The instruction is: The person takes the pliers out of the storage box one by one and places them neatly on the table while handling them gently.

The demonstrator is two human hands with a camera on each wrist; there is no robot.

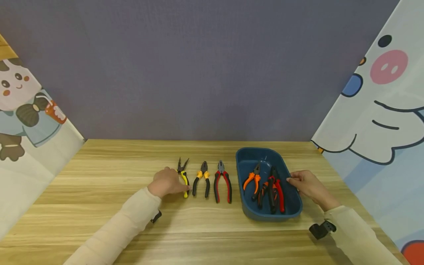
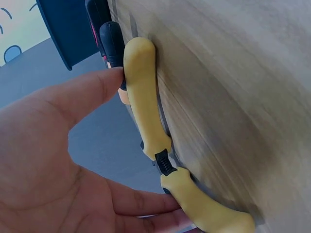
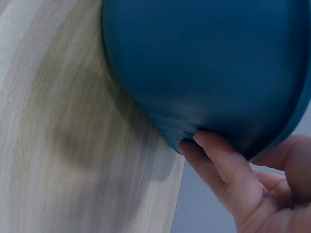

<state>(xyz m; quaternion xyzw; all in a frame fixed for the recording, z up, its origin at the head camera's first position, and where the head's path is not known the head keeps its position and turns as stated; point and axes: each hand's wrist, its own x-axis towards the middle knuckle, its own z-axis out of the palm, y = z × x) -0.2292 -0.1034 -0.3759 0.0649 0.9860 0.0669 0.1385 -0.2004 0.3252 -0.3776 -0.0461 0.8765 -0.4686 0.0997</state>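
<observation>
My left hand is at the needle-nose pliers, which lie spread on the table with yellow handles. In the left wrist view the thumb touches one yellow handle, and fingers reach under the other, gripping across both. My right hand holds the right rim of a dark blue plastic bin. In the right wrist view its fingers press the bin's outer wall; the thumb goes to the rim. Inside the bin lie orange-handled pliers and several tools with black, orange and red handles.
Between left hand and bin lie yellow-and-black combination pliers and red-and-black combination pliers, both spread, jaws pointing away. The wooden table ends at a grey back panel. Cartoon-printed panels stand at both sides.
</observation>
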